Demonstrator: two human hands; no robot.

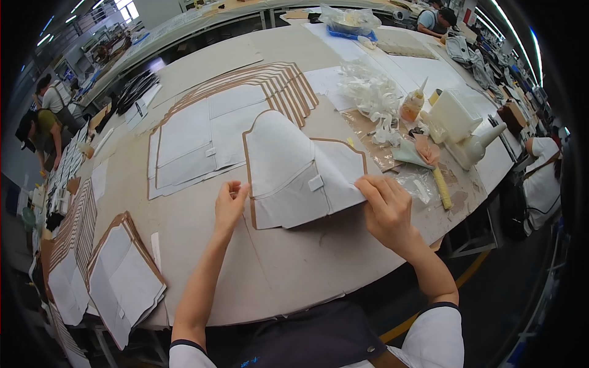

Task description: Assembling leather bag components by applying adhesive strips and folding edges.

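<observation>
A white sewn panel (280,178) with brown edging and a small white tag is bent upward in front of me. My right hand (388,205) pinches its lower right corner, lifting that side off the table. At the panel's left edge is my left hand (230,208), its fingers curled and closed at the brown edging. Just behind lies a fanned stack of similar white panels (184,144), with their brown borders overlapping in steps.
More edged panels (126,273) overhang the table's left front edge. On the right stand a white plastic container (455,113), a white squeeze bottle (481,147) and a glue bottle (412,105). A brush with a yellow handle (442,189) lies near crumpled white strips (371,92). Other people work around the room.
</observation>
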